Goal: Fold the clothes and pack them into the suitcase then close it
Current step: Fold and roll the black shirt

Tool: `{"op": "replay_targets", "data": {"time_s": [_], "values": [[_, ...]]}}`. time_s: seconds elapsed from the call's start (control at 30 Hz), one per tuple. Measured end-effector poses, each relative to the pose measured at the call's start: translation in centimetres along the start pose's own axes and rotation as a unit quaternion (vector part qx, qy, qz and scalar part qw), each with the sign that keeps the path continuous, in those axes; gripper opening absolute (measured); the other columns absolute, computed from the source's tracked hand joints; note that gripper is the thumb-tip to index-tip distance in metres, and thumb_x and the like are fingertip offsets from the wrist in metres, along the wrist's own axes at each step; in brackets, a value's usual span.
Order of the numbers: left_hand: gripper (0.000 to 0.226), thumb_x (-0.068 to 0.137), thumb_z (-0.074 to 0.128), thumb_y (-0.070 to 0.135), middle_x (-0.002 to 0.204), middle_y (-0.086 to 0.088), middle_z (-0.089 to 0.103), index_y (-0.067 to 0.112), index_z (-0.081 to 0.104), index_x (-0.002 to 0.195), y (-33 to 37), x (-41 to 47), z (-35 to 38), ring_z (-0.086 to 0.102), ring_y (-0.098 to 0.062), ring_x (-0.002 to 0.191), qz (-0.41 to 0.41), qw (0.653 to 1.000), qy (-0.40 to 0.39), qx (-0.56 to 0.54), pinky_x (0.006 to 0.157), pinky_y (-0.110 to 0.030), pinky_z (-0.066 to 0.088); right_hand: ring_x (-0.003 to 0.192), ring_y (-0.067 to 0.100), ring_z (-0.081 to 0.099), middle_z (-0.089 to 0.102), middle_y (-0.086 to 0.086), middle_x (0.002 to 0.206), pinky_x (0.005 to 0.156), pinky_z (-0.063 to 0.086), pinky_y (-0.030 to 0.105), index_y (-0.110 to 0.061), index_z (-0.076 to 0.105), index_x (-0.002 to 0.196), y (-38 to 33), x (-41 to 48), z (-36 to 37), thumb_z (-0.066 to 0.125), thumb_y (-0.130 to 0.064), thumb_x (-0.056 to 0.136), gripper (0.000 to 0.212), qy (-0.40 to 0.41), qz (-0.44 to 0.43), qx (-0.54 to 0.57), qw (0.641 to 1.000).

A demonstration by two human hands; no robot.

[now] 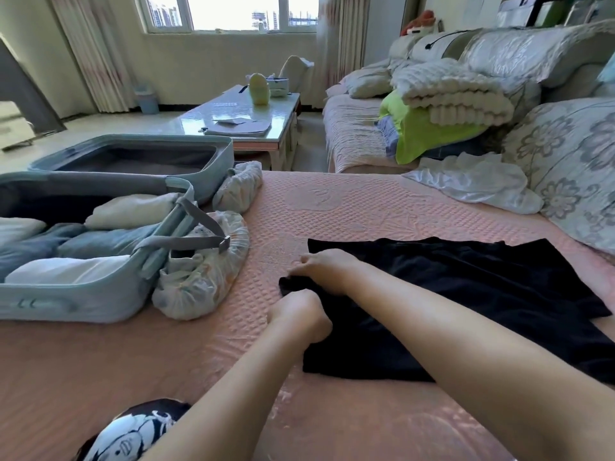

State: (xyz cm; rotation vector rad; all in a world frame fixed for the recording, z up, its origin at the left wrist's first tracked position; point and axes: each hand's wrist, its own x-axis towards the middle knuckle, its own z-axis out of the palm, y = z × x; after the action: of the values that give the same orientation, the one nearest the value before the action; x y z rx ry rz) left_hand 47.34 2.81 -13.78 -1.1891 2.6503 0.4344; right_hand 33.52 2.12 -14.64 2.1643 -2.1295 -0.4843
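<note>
A black garment (472, 294) lies spread flat on the pink bed cover (349, 207). My left hand (299, 314) grips its left edge near the front, fingers curled into the cloth. My right hand (324, 266) pinches the same edge a little farther back. The open light-blue suitcase (66, 304) lies on the bed to the left. Its near half holds folded white and blue clothes (100, 241) under a loose grey strap (186, 241). Its far half (219, 161) has nothing in it.
Two suitcase wheels in plastic covers (206, 277) stick out toward the garment. A white garment (472, 184) lies at the back right by a floral pillow (572, 168). A sofa with blankets (442, 94) and a glass coffee table (246, 118) stand beyond the bed.
</note>
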Motion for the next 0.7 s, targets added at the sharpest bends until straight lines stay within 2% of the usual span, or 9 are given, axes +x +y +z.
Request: {"op": "replay_targets", "data": {"time_s": [0.1,0.17,0.33,0.43,0.47,0.53,0.6,0.63,0.7], "values": [[0.013,0.081,0.057,0.025,0.093,-0.012,0.068,0.013,0.056,0.076,0.5,0.4,-0.9,0.066,-0.032,0.092,0.033,0.996,0.019,-0.085,0.071,-0.030,0.053,0.114,0.031,0.061,0.057,0.010,0.125,0.082,0.050,0.037,-0.017,0.059,0.122,2.1,-1.4,-0.9,0.049,-0.011,0.097,0.028,0.033,0.025,0.054,0.998],[0.016,0.080,0.059,0.021,0.085,-0.016,0.068,0.012,0.053,0.068,1.5,0.2,-1.9,0.066,-0.033,0.086,0.063,0.986,0.048,-0.148,0.055,-0.026,0.042,0.103,0.035,0.064,0.060,0.013,0.113,0.081,0.051,0.038,-0.015,0.064,0.110,4.6,-3.9,-1.1,0.055,-0.010,0.089,0.023,0.104,0.058,0.133,0.984],[0.008,0.078,0.066,0.022,0.080,0.000,0.063,0.023,0.063,0.085,6.7,0.1,-2.7,0.058,-0.019,0.074,0.163,0.935,0.088,-0.302,0.069,-0.031,0.049,0.096,0.033,0.064,0.068,0.015,0.101,0.071,0.033,0.029,-0.005,0.065,0.099,10.8,-13.0,-0.1,0.061,0.000,0.080,0.020,0.183,0.181,0.212,0.943],[0.016,0.085,0.071,0.024,0.089,0.003,0.064,0.023,0.066,0.099,11.1,-1.1,-1.4,0.060,-0.015,0.078,0.243,0.900,-0.001,-0.361,0.069,-0.027,0.051,0.100,0.031,0.065,0.068,0.012,0.103,0.072,0.033,0.026,-0.015,0.061,0.092,13.5,-17.9,1.4,0.058,0.000,0.083,0.018,0.164,0.254,0.201,0.932],[0.016,0.089,0.069,0.027,0.096,0.002,0.066,0.023,0.065,0.104,12.4,-1.8,-0.8,0.063,-0.015,0.081,0.256,0.892,-0.066,-0.367,0.069,-0.028,0.054,0.107,0.030,0.063,0.066,0.010,0.113,0.077,0.038,0.027,-0.022,0.060,0.095,14.2,-19.3,2.4,0.057,0.000,0.083,0.025,0.118,0.277,0.191,0.934],[0.022,0.095,0.062,0.036,0.108,0.000,0.069,0.024,0.063,0.113,14.4,-2.9,0.3,0.068,-0.017,0.093,0.269,0.892,-0.161,-0.326,0.080,-0.031,0.056,0.129,0.029,0.053,0.043,0.001,0.151,0.099,0.045,0.035,-0.040,0.051,0.133,15.1,-21.4,4.9,0.053,0.003,0.081,0.068,-0.018,0.315,0.173,0.933],[0.031,0.097,0.058,0.041,0.114,0.004,0.068,0.025,0.064,0.123,15.4,-2.9,1.3,0.065,-0.015,0.103,0.293,0.909,-0.149,-0.256,0.089,-0.027,0.050,0.138,0.032,0.043,0.004,-0.013,0.167,0.106,0.043,0.042,-0.058,0.011,0.151,15.2,-23.1,6.7,0.046,0.008,0.080,0.104,-0.128,0.358,0.163,0.911],[0.031,0.096,0.058,0.040,0.116,0.006,0.067,0.026,0.064,0.123,15.4,-2.7,1.5,0.063,-0.014,0.106,0.306,0.920,-0.114,-0.215,0.092,-0.025,0.048,0.141,0.033,0.039,-0.001,-0.013,0.167,0.109,0.040,0.043,-0.057,0.005,0.152,15.1,-23.6,7.0,0.044,0.008,0.081,0.104,-0.137,0.359,0.160,0.909],[0.035,0.092,0.062,0.043,0.125,0.006,0.063,0.030,0.063,0.125,14.9,-2.2,2.1,0.054,-0.016,0.119,0.349,0.931,-0.036,-0.102,0.102,-0.030,0.043,0.149,0.027,0.027,0.006,-0.004,0.168,0.119,0.027,0.041,-0.047,0.014,0.156,14.5,-24.0,6.3,0.043,0.002,0.086,0.090,-0.095,0.331,0.150,0.927]]}}
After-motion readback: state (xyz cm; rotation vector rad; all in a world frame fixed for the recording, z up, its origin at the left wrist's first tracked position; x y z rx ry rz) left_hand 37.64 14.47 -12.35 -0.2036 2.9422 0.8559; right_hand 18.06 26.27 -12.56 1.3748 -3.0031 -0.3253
